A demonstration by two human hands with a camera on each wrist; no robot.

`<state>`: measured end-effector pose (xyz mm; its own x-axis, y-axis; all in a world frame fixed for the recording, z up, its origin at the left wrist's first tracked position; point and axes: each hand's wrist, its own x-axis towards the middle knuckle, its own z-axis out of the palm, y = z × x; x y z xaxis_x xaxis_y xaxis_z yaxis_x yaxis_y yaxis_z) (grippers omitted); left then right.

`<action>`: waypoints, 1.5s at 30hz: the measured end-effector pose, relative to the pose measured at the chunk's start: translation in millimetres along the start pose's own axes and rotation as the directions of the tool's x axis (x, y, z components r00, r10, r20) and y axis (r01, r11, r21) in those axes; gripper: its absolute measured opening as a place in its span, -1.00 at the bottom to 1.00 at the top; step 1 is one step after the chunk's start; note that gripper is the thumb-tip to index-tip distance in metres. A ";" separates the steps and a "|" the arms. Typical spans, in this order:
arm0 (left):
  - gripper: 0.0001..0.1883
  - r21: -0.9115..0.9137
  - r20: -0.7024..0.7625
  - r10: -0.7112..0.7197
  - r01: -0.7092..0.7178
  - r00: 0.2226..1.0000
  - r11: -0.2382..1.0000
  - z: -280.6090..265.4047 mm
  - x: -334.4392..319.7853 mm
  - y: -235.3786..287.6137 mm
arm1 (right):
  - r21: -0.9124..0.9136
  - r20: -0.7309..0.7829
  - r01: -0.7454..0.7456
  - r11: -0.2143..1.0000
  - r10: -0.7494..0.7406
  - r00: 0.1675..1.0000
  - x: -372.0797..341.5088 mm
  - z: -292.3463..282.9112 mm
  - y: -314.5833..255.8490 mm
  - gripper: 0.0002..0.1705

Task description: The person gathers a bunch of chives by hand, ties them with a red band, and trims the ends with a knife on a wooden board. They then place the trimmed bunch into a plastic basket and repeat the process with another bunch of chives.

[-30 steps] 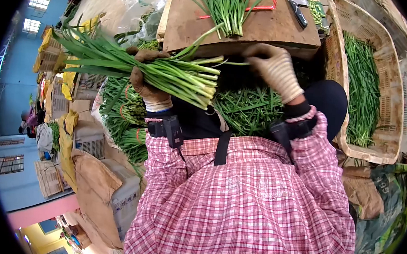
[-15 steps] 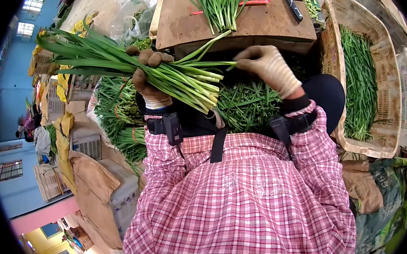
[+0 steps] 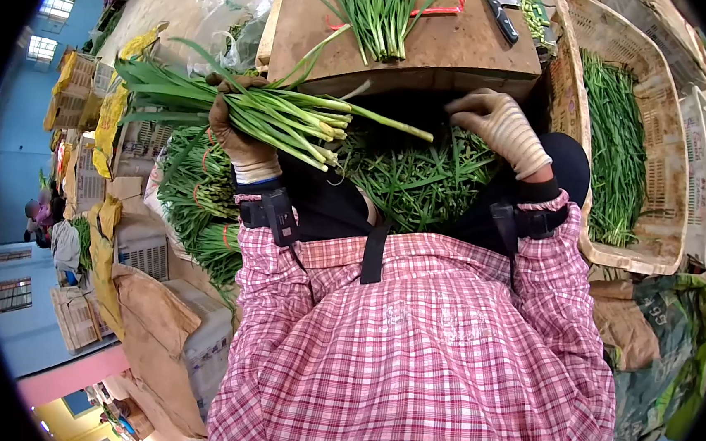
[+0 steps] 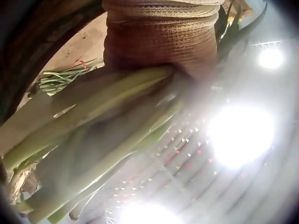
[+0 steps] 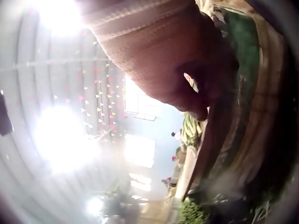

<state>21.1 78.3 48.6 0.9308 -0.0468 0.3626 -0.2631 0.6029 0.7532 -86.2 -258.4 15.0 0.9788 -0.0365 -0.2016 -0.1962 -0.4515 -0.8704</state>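
Note:
In the head view my gloved left hand (image 3: 240,129) grips a bunch of garlic chives (image 3: 294,120) around its middle. Leaves point left; pale cut ends point right, and one longer stalk reaches past the others. The left wrist view shows those stalks (image 4: 93,107) close up, below the glove cuff. My right hand (image 3: 501,128), also gloved, hovers to the right of the long stalk's end, its fingers bent loosely and apart from it. Nothing shows in its fingers. Below both hands lies a heap of loose green leaves (image 3: 422,184).
Another bunch of chives (image 3: 377,15) lies over a red tie on the wooden board (image 3: 465,55), beside a black-handled knife (image 3: 503,21). At right stands a crate (image 3: 660,220) of greens. Tied bundles (image 3: 198,183) sit on the left.
My right hand has let the long stalk go and drawn back to the right. The left hand has shifted slightly left with the bunch, and the long stalk now sticks out further.

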 end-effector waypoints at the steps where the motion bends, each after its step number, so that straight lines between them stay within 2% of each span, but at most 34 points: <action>1: -0.60 -0.035 -0.018 0.026 -0.027 1.000 0.999 11.7 -2.8 1.1 | 0.025 -0.017 0.242 0.970 -0.241 0.970 1.4 14.1 -7.9 -0.34; 2: -0.60 -0.039 -0.013 0.029 -0.029 0.999 0.999 20.1 -4.4 0.8 | 0.044 -0.040 0.469 0.882 -0.467 0.883 2.8 26.9 -16.0 -0.25; 3: -0.60 -0.007 0.025 0.009 -0.009 1.000 1.000 26.8 -6.9 0.8 | 0.289 0.047 0.447 0.847 -0.479 0.877 1.9 39.7 -29.1 -0.14; 4: -0.60 0.027 0.063 -0.009 0.008 0.998 1.000 29.9 -7.1 2.1 | 0.583 0.102 0.295 0.757 -0.429 0.898 -5.1 48.4 -44.3 -0.29; 7: -0.63 -0.149 0.060 -0.062 0.070 0.996 0.986 24.9 -6.1 -0.2 | 0.654 0.109 0.180 0.734 -0.327 0.939 -10.3 57.1 -59.4 -0.75; 8: -0.64 -0.275 0.039 -0.071 0.078 0.997 0.958 25.9 -6.7 -0.9 | 0.504 0.083 0.265 0.822 -0.352 0.932 -14.8 48.0 -60.8 -0.75; 10: -0.66 -0.265 -0.022 -0.059 0.051 0.998 0.963 19.5 -1.6 0.9 | 0.394 0.189 0.206 0.896 -0.298 0.936 -22.1 31.2 -59.6 -0.72; 12: -0.67 -0.255 -0.083 -0.051 0.029 0.995 0.967 11.1 1.1 5.9 | 0.120 0.267 0.165 0.979 -0.192 0.944 -25.1 6.7 -39.9 -0.66; 13: -0.66 -0.145 -0.049 -0.042 0.035 0.998 0.989 6.9 2.1 10.7 | -0.338 0.229 0.171 0.925 -0.096 0.969 -21.2 -11.6 -23.9 -0.63; 14: -0.65 -0.031 -0.020 -0.038 0.037 0.999 0.999 3.2 1.5 15.4 | -0.723 0.151 0.131 0.679 -0.030 0.988 -16.9 -27.0 -10.1 -0.59; 16: -0.63 0.036 0.066 -0.014 0.011 0.998 0.999 3.8 2.3 18.8 | -0.970 -0.195 -0.173 0.171 -0.121 0.973 -19.1 -42.2 -1.3 -0.58; 17: -0.62 -0.006 0.083 0.013 -0.013 0.996 1.000 6.9 2.3 14.7 | -0.901 -0.269 -0.137 0.411 -0.283 0.921 -11.0 -43.0 1.6 -0.62; 18: -0.61 -0.050 0.095 0.037 -0.033 0.995 0.998 11.2 -0.1 9.2 | -0.718 -0.232 -0.043 0.694 -0.181 0.956 0.6 -44.7 -16.8 -0.60; 19: -0.66 -0.125 0.086 0.015 -0.004 0.996 0.992 19.3 -2.1 7.9 | -0.487 -0.185 0.168 0.857 -0.289 0.939 12.4 -38.0 -18.0 -0.61; 20: -0.66 -0.128 0.093 0.010 0.002 0.996 0.992 26.3 -2.5 6.6 | -0.230 -0.095 0.410 0.883 -0.439 0.893 22.8 -27.0 -25.2 -0.60; 21: -0.69 -0.234 0.122 -0.016 0.044 0.992 0.971 32.3 -2.6 5.5 | -0.069 -0.027 0.394 0.916 -0.397 0.917 18.1 -18.7 -44.1 -0.53; 22: -0.71 -0.337 0.150 -0.039 0.088 0.988 0.938 35.4 -3.1 4.4 | 0.259 0.072 0.306 0.916 -0.334 0.940 10.0 -7.7 -51.8 -0.45; 24: -0.71 -0.342 0.135 -0.049 0.093 0.990 0.935 33.4 -4.3 3.3 | 0.459 0.401 0.052 0.887 -0.259 0.879 -1.6 -6.2 -59.2 -0.49; 26: -0.65 -0.339 0.127 0.017 0.027 0.992 0.940 33.1 -1.8 -0.4 | 0.202 0.505 0.014 0.979 -0.116 0.855 -20.2 -2.7 -83.1 -0.59; 27: -0.54 -0.524 0.175 0.024 0.073 0.984 0.849 35.3 0.3 -4.1 | 0.240 0.463 0.076 0.968 -0.183 0.867 -24.0 2.5 -82.1 -0.69; 28: -0.44 -0.265 0.137 0.046 -0.008 0.990 0.964 35.8 -5.1 -1.4 | 0.237 0.469 0.072 0.969 -0.179 0.865 -22.8 4.0 -80.3 -0.69; 30: -0.39 -0.256 0.180 0.023 0.024 0.983 0.966 35.6 -4.4 -6.7 | 0.083 0.191 0.240 0.967 -0.251 0.949 -22.9 4.2 -74.1 -0.73; 32: -0.42 -0.277 0.284 0.003 0.079 0.959 0.958 38.6 -4.2 -9.1 | 0.120 0.097 0.271 0.955 -0.283 0.954 -17.2 0.9 -65.9 -0.77; 34: -0.45 -0.499 0.163 -0.051 0.127 0.985 0.857 48.2 -9.2 -15.5 | 0.062 0.083 0.294 0.954 -0.298 0.951 -12.3 -2.8 -66.1 -0.76; 35: -0.48 -0.407 0.154 -0.065 0.123 0.986 0.905 52.5 -12.4 -17.9 | 0.058 0.087 0.292 0.954 -0.297 0.951 -0.1 0.9 -61.6 -0.76; 36: -0.47 -0.437 0.246 -0.026 0.135 0.969 0.890 61.0 -11.3 -22.2 | -0.150 0.045 0.563 0.813 -0.563 0.825 17.7 8.7 -52.3 -0.73; 37: -0.49 -0.385 0.153 -0.059 0.115 0.986 0.916 56.7 -9.0 -28.5 | -0.354 0.067 0.744 0.566 -0.779 0.624 22.8 12.8 -51.6 -0.71; 38: -0.51 -0.330 0.060 -0.083 0.098 0.995 0.939 52.1 -7.5 -33.5 | -0.356 0.067 0.741 0.569 -0.775 0.628 21.2 8.5 -49.1 -0.71; 39: -0.56 -0.442 0.134 -0.200 0.239 0.971 0.865 57.7 -7.4 -28.5 | -0.377 0.059 0.601 0.705 -0.629 0.775 16.1 1.3 -57.1 -0.68; 40: -0.56 -0.446 0.133 -0.198 0.237 0.971 0.863 56.0 -5.8 -29.8 | -0.396 0.047 0.437 0.808 -0.458 0.888 12.7 -2.3 -62.2 -0.65; 42: -0.61 -0.414 -0.015 -0.207 0.182 0.978 0.892 56.2 1.9 -32.0 | -0.627 -0.237 0.241 0.741 -0.476 0.847 3.9 -13.1 -68.9 -0.61; 43: -0.63 -0.457 0.009 -0.217 0.197 0.976 0.867 60.1 0.7 -31.1 | -0.291 -0.241 0.358 0.887 -0.430 0.870 -3.4 -11.2 -74.0 -0.63; 44: -0.63 -0.461 0.006 -0.216 0.195 0.976 0.866 61.1 3.2 -35.1 | 0.092 -0.225 0.413 0.906 -0.385 0.895 -9.5 -5.4 -80.1 -0.64; 45: -0.64 -0.381 -0.057 -0.211 0.175 0.976 0.908 63.4 7.0 -38.4 | 0.182 -0.169 0.428 0.885 -0.401 0.901 -10.3 3.6 -84.3 -0.66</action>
<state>21.6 4.3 57.0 0.9782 -0.1280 0.1635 0.0204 0.8429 0.5377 -79.9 -216.8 88.8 0.9700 -0.0024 0.2430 0.2345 -0.2531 -0.9386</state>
